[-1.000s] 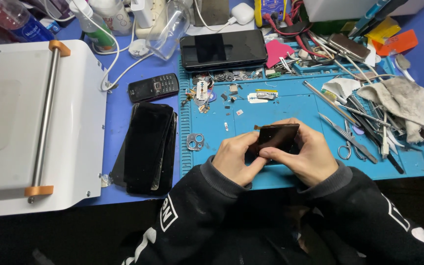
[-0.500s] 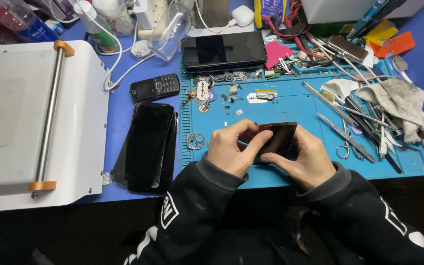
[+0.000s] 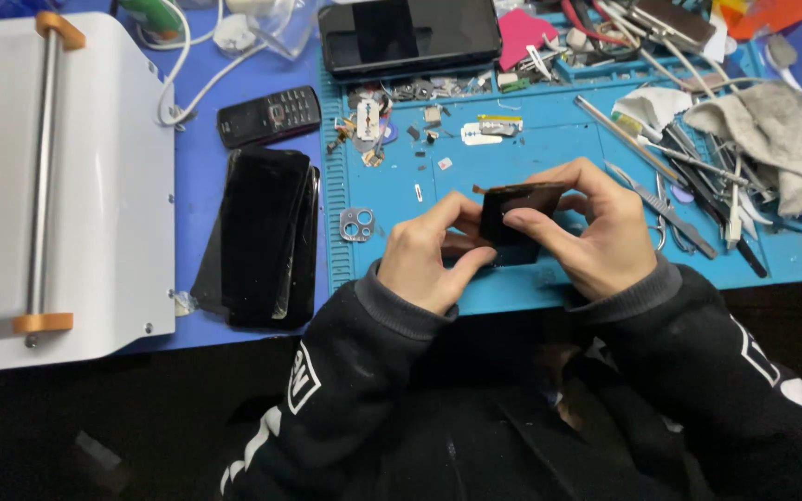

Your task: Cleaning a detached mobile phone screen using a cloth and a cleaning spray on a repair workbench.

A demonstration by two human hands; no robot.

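A small dark phone part (image 3: 512,218) was held just above the blue work mat (image 3: 559,158), pinched between both hands: the left hand (image 3: 429,255) was closed on its lower edge, the right hand (image 3: 596,232) on its upper side.

This is a phone-repair workbench in a small electronics workshop; a blue ridged work mat (image 3: 549,148) covers the bench, strewn with tiny screws and parts; tweezers and metal tools (image 3: 689,176) lie heaped beside a grey rag (image 3: 772,130); dark phone screens (image 3: 262,237) are stacked at the mat's edge; a white benchtop machine (image 3: 58,186) stands alongside; a loose camera-lens frame (image 3: 356,224) lies on the mat.
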